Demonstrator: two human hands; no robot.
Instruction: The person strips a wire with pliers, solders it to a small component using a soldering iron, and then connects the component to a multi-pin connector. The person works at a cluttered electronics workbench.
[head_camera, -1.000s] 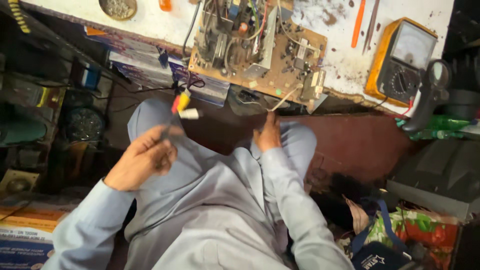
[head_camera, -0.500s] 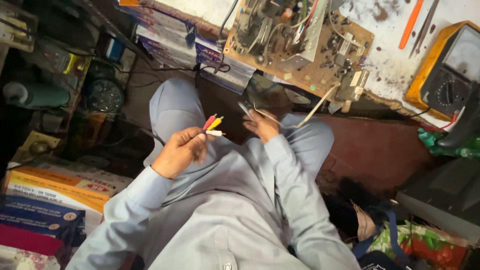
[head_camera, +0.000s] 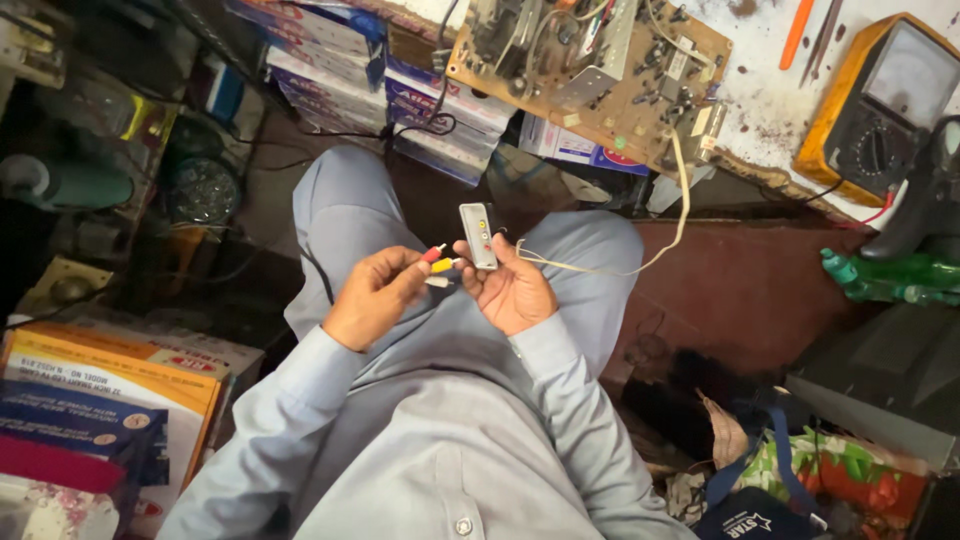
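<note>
Head view, looking down onto a lap in grey trousers. Left hand (head_camera: 372, 296) curled, fingers pressed together around a bundle of plugs (head_camera: 438, 264) with red, yellow and white tips, tips pointing right. Right hand (head_camera: 512, 290) palm up, thumb and fingers pinching a small grey socket plate (head_camera: 480, 234), held upright with its coloured jacks facing the camera. Plugs just beside the plate's lower edge; touching or not, cannot tell. Both things held above the thighs, between the knees and the shirt. Pale cable (head_camera: 640, 262) running from the right hand up to a circuit board (head_camera: 600, 70) on the bench (head_camera: 770, 110) edge, board crowded with parts and overhanging the lap side. Yellow-cased meter (head_camera: 880, 100) further right on the bench, near an orange tool (head_camera: 795, 35). Stack of flat boxes (head_camera: 340, 70) under the board's left end. Green bottle (head_camera: 885, 275) on its side at far right, beside a dark stand. More cartons (head_camera: 110, 390) at lower left by the left sleeve, and a dark bag (head_camera: 750, 515) at lower right.
</note>
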